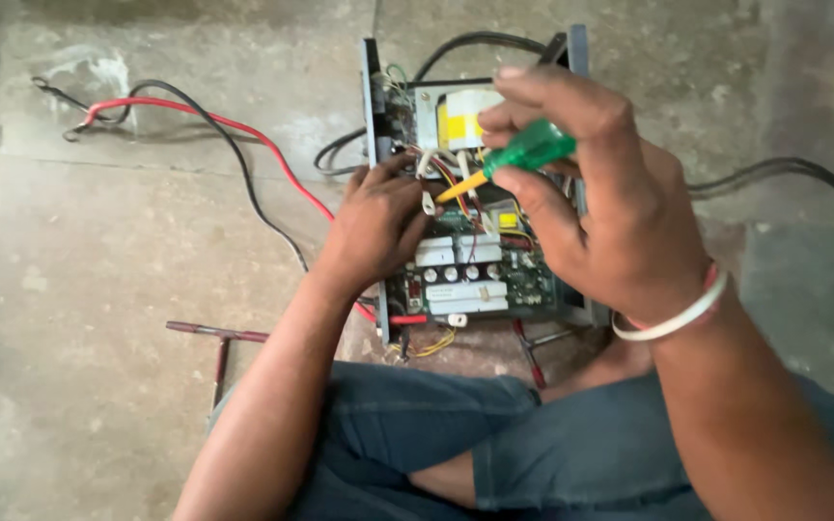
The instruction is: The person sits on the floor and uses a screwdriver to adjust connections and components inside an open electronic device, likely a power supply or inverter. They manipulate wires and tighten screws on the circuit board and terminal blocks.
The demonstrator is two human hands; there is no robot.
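Note:
An opened metal electronics box (372, 96) lies on the concrete floor, showing a green circuit board (523, 280) and a yellow-taped transformer (460, 118). My right hand (600, 193) grips a screwdriver with a green handle (533, 147) and a yellow shank that points down-left into the wiring. My left hand (378, 222) rests on the board's left side, its fingers pinching a white connector (429, 203) next to the screwdriver tip. A white bangle (678, 318) circles my right wrist.
Red and black cables (243, 145) with clips trail off to the upper left. Thick black cables (784, 174) run to the right. A dark red T-shaped tool (219, 338) lies at the lower left. Red-handled pliers (528, 352) lie below the box by my crossed legs.

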